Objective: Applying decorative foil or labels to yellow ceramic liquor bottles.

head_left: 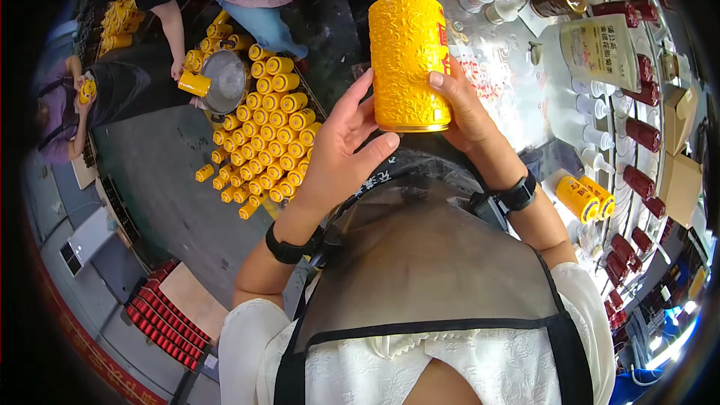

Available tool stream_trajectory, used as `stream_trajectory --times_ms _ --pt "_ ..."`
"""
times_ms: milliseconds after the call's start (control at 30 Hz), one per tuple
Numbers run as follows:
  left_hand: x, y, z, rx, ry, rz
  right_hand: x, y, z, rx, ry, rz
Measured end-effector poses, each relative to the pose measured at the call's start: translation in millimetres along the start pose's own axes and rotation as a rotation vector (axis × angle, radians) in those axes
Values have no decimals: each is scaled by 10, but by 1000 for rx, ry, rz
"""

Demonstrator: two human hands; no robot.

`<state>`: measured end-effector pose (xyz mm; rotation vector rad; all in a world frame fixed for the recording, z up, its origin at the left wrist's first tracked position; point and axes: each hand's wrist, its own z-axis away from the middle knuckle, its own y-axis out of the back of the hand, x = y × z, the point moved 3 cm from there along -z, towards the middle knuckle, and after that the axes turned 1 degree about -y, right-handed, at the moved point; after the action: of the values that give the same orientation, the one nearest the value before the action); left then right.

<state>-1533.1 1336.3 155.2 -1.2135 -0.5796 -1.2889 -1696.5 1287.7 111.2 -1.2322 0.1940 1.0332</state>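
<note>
Upright in front of me is a yellow bottle [409,60] with raised swirling patterns, a red printed panel on its right side and a clear glass neck on top. My right hand [469,112] grips its right side, thumb lying across the front and the other fingers hidden behind. Against the lower left side of the bottle is my left hand [341,135], palm turned up and fingers spread, its thumb pointing below the base. Whether those fingertips touch the bottle I cannot tell. Black bands circle both my wrists.
Many yellow bottles [262,120] are stacked at left, beside a round metal basin [225,81]. Two people handle bottles there. On the right, a shiny table [517,97] carries white pump bottles [592,109], dark red packs [643,135] and two yellow bottles [581,199]. Red items [165,315] stand lower left.
</note>
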Motion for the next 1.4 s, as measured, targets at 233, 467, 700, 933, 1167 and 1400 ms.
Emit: stream_trajectory --times_ms 233,467,700,933,1167,1400 --pt "49 -59 62 7 -80 -162 26 115 65 -27 -120 -193" --pt "134 -103 124 27 -93 -285 110 295 96 -90 -241 -332" --pt "168 -40 49 128 73 -131 124 363 103 -66 -266 -346" --pt "-39 184 -314 252 90 64 198 423 111 -180 -287 -422" --pt "-20 30 -588 113 177 269 70 283 170 -114 -265 -265" --pt "-26 101 -724 98 203 412 82 222 121 -52 -203 -51"
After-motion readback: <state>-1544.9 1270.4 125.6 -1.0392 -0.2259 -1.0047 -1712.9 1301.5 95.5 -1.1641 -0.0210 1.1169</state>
